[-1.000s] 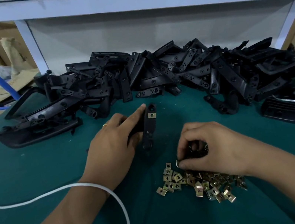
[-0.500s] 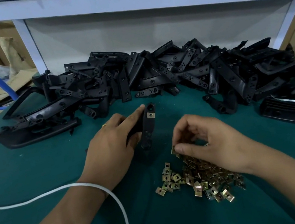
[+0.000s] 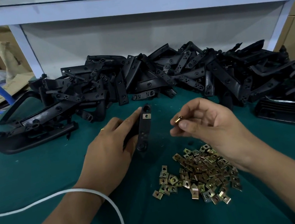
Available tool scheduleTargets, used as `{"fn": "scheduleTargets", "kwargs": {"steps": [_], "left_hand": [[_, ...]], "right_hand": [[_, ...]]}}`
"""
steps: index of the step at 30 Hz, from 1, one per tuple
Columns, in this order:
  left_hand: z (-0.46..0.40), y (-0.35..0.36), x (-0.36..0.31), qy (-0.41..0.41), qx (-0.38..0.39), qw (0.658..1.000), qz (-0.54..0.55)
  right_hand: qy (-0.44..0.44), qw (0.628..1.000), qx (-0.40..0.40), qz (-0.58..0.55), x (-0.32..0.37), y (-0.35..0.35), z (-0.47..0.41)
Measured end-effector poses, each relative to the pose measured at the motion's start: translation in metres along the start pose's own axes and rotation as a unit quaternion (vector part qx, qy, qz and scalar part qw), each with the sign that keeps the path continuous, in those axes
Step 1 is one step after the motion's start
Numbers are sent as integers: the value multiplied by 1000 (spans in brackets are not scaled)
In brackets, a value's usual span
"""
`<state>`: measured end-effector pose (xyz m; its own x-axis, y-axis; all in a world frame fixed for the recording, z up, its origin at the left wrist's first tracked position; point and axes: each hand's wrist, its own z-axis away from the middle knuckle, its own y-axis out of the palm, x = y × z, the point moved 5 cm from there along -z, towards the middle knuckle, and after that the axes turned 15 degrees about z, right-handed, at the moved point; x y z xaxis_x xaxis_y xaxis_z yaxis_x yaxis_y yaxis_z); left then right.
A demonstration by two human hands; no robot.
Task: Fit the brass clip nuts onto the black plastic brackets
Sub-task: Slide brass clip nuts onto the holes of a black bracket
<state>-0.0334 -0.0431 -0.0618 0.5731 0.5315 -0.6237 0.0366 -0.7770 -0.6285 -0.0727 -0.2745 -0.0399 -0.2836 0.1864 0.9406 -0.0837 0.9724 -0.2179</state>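
**One clip on, next one in hand**

Head cam: left hand (image 3: 110, 153) gripped a black bracket (image 3: 144, 130) upright on the green mat (image 3: 27, 180), one nut already seated near its top; right hand (image 3: 209, 126) pinched a brass clip nut (image 3: 178, 120) just beside it; loose nuts (image 3: 198, 175) lay underneath; bracket pile (image 3: 156, 77) sat behind.

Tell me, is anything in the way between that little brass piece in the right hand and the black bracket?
Nothing visible. The clip nut in the right hand faces open green cloth up to the bracket held by the left hand.
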Motion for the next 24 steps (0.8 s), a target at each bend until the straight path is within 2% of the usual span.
{"fn": "scheduleTargets", "kwargs": {"steps": [14,20,24], "left_hand": [[0,3,3,19,3,1000,-6],[0,3,2,28,4,1000,-3],[0,3,2,33,4,999,-3]], "right_hand": [[-23,998,-11,64,0,4,0],[-7,996,-20,85,-6,4,-1],[23,990,-23,137,-14,1,-3]]}}
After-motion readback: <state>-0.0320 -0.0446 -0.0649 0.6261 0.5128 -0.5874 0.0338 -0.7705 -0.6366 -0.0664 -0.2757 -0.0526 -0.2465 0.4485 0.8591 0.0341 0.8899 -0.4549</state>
